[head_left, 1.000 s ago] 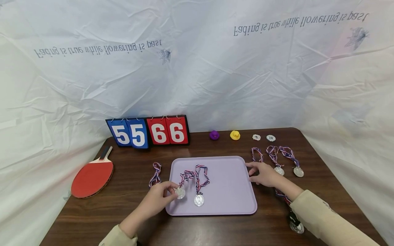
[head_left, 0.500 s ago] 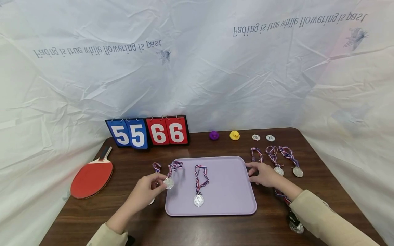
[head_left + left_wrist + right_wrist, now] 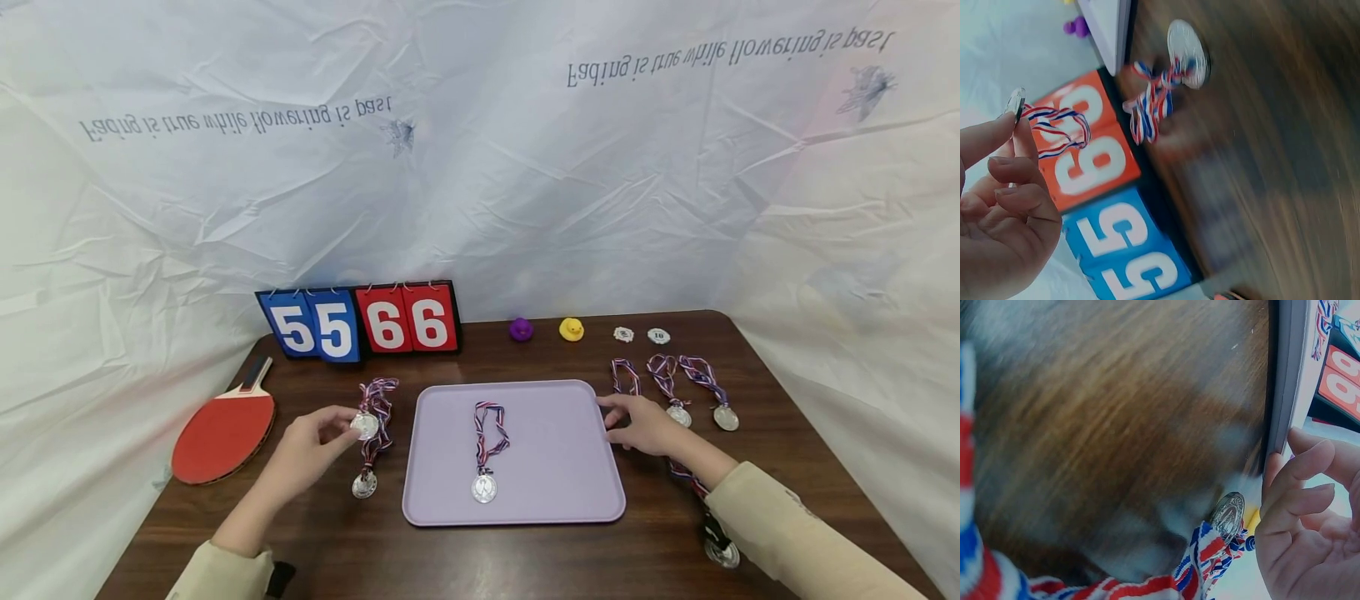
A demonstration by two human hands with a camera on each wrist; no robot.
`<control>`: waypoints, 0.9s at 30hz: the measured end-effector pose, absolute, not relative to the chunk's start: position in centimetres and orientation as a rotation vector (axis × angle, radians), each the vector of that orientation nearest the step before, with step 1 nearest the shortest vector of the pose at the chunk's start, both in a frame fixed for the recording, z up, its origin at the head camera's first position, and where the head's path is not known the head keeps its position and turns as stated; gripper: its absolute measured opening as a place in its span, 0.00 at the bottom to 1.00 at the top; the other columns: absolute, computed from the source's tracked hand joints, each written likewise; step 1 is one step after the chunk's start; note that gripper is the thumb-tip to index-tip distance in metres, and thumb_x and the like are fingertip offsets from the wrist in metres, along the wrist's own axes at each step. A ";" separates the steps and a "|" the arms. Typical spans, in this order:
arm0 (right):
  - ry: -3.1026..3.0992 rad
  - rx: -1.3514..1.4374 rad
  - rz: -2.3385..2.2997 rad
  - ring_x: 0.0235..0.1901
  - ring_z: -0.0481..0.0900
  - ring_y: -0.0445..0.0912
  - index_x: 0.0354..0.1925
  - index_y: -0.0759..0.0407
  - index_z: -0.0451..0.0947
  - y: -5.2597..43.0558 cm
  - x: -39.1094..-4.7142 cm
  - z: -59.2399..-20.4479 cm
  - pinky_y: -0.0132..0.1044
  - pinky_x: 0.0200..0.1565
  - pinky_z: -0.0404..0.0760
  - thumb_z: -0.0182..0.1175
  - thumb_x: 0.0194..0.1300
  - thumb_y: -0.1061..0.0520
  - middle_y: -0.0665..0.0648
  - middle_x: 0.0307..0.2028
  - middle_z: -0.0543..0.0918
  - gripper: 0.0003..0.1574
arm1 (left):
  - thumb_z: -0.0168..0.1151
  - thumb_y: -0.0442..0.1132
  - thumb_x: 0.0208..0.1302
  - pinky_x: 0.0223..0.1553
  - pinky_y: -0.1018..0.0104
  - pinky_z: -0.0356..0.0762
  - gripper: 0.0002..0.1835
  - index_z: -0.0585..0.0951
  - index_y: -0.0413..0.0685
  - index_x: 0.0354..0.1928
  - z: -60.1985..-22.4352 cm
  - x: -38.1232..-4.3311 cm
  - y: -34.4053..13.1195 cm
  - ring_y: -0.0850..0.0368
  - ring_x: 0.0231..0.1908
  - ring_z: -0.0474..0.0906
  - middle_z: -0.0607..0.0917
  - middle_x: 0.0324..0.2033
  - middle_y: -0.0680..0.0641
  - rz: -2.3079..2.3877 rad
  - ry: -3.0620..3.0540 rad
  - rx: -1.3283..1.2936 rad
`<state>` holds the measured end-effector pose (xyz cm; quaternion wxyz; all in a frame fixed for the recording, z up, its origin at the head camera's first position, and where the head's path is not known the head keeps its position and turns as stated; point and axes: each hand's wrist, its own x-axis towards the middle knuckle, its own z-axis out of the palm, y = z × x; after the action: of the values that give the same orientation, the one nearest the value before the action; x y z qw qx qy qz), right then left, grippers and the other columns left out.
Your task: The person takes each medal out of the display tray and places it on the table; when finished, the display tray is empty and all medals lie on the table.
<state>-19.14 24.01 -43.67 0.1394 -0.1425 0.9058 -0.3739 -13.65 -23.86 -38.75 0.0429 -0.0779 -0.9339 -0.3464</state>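
My left hand (image 3: pixel 306 457) pinches a silver medal (image 3: pixel 365 427) by its disc, left of the lilac tray (image 3: pixel 558 471). In the left wrist view its striped ribbon (image 3: pixel 1063 115) hangs loose from the held disc. Below it, a second medal (image 3: pixel 364 484) lies on the table, its ribbon partly overlapped in the head view. One medal (image 3: pixel 483 488) rests on the tray with its ribbon stretched behind it. My right hand (image 3: pixel 642 423) holds the tray's right rim, fingertips on the edge in the right wrist view.
Several more medals (image 3: pixel 726 417) lie right of the tray, some partly hidden by my right arm. A red table tennis paddle (image 3: pixel 225 433) lies at left. Behind are a flip scoreboard (image 3: pixel 360 323), a purple duck (image 3: pixel 521 330), a yellow duck (image 3: pixel 572 330) and two chips (image 3: pixel 658 336).
My left hand has carried the pinched medal leftward off the tray to above the medal on the table. My right hand has stayed at the tray's rim.
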 end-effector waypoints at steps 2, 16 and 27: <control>2.617 -0.413 -1.084 0.17 0.73 0.46 0.58 0.67 0.65 24.0 -19.1 -43.6 0.38 0.23 0.72 0.64 0.52 0.64 0.54 0.29 0.76 0.35 | 0.63 0.42 0.56 0.20 0.68 0.66 0.12 0.80 0.50 0.42 -38.6 -13.7 -24.7 0.57 0.22 0.68 0.77 0.25 0.52 -1.033 -2.855 -0.220; 2.641 -0.414 -1.057 0.17 0.72 0.45 0.58 0.66 0.65 23.8 -19.0 -43.6 0.36 0.23 0.72 0.63 0.52 0.64 0.53 0.29 0.76 0.35 | 0.61 0.38 0.56 0.21 0.68 0.66 0.14 0.78 0.43 0.44 -40.4 -13.6 -29.0 0.55 0.24 0.67 0.77 0.26 0.49 -0.951 -2.911 -0.087; 2.668 -0.400 -1.017 0.17 0.73 0.45 0.58 0.65 0.66 23.9 -19.1 -43.6 0.37 0.24 0.72 0.63 0.52 0.64 0.53 0.29 0.75 0.35 | 0.60 0.37 0.57 0.26 0.65 0.68 0.12 0.78 0.42 0.43 -42.2 -13.2 -29.8 0.57 0.27 0.70 0.77 0.28 0.49 -1.122 -3.058 -0.070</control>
<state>-19.08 23.86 -43.63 0.1289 -0.1376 0.9176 -0.3500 -13.16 -29.76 -42.17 -0.0584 -0.0215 -0.9370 -0.3438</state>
